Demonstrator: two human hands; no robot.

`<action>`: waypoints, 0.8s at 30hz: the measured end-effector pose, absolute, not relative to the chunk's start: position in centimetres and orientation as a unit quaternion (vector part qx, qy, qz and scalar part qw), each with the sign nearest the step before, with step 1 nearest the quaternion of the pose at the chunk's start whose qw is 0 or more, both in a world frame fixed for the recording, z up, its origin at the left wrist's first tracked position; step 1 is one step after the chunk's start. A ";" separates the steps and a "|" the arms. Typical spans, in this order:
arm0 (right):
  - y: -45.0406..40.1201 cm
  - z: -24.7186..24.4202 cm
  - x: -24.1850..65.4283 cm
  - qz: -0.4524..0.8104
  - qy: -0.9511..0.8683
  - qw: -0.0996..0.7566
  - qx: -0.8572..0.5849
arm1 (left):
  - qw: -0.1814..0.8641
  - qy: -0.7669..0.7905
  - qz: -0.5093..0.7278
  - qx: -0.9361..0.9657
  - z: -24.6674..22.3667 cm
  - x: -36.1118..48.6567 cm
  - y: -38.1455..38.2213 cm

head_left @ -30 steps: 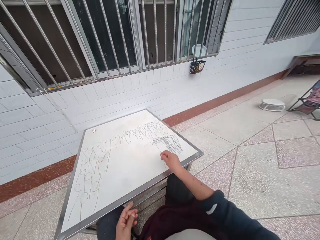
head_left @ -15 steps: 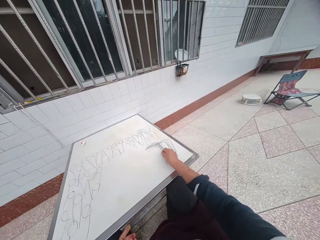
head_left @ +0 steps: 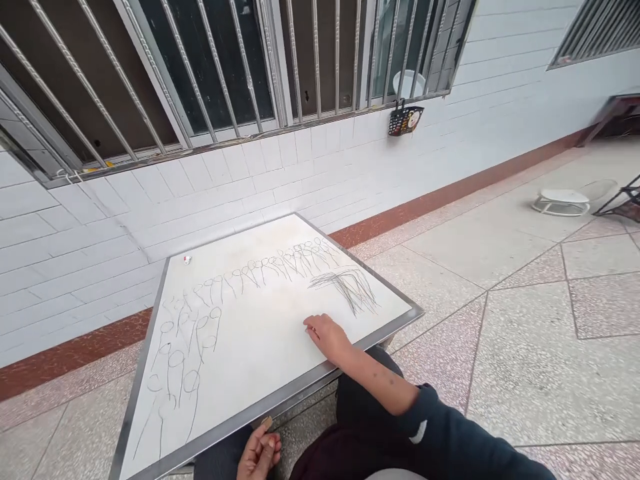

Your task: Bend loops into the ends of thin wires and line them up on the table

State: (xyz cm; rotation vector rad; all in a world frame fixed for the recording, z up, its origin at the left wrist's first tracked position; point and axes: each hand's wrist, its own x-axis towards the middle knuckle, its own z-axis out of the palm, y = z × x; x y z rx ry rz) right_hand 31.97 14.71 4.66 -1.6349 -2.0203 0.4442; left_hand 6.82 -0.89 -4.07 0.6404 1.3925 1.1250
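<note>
A white-topped table [head_left: 260, 363] with a grey metal edge stands before me. Thin dark wire-like loops with trailing ends [head_left: 265, 267] lie in a row across it, and more loops [head_left: 176, 360] spread down its left side. A bundle of thin dark strands [head_left: 350, 287] rests near the right edge. My right hand [head_left: 327, 338] is over the tabletop just below that bundle, fingers curled; whatever they pinch is too small to make out. Below the front edge, my left hand [head_left: 260, 453] is closed, with a small tan piece [head_left: 267, 423] at its fingertips, its kind unclear.
A small red-and-white object [head_left: 187, 259] sits at the table's far left corner. Behind is a white tiled wall [head_left: 225, 190] with barred windows and a hanging black basket [head_left: 406, 120]. Rightward on the floor stand a low white stool [head_left: 561, 201] and a folding chair [head_left: 625, 203].
My right hand has drawn back from the strand bundle, toward me and slightly left. My left hand shows more fully now. The view has swung left, pushing the folding chair toward the right edge.
</note>
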 end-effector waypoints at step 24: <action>18.4 1.3 9.7 0.205 -0.876 0.197 -0.389 | 0.672 0.473 0.519 0.235 -3.5 5.3 -3.1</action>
